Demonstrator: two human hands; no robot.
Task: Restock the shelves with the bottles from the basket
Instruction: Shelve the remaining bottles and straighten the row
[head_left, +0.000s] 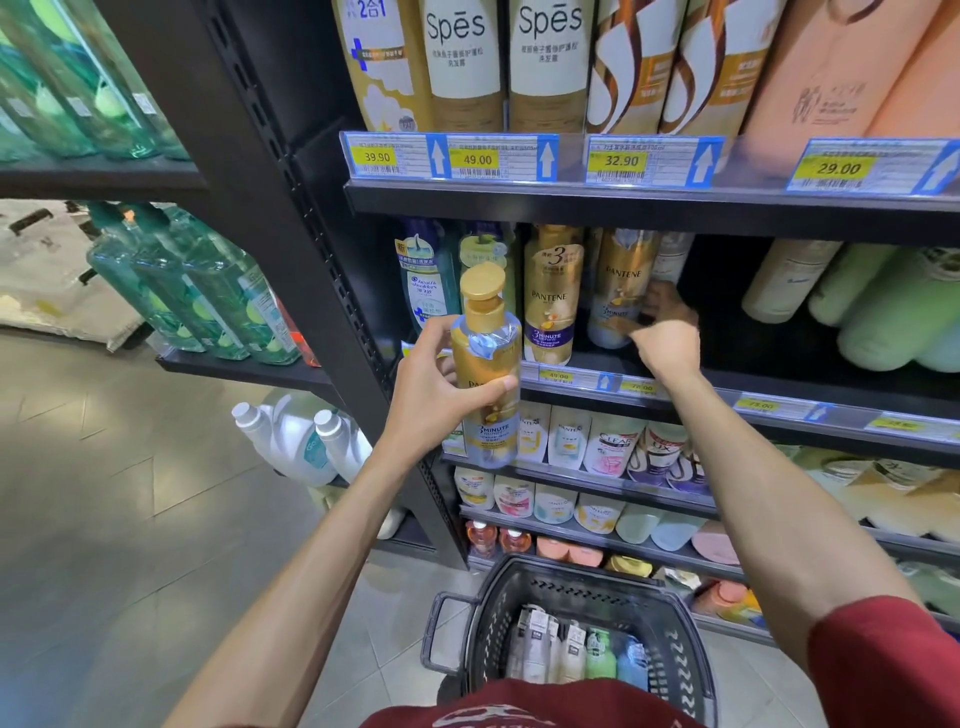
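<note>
My left hand grips a gold Pantene bottle with a gold cap, held upright in front of the middle shelf. My right hand reaches into that shelf, its fingers on the lower side of a gold Pantene bottle standing there. Another gold Pantene bottle stands to its left. The black basket sits on the floor below, with several bottles upright inside.
Right of my hand the middle shelf has a dark gap, then pale and green bottles lying on their sides. Tall bottles fill the shelf above; refill pouches line the shelves below. Green bottles fill the left rack.
</note>
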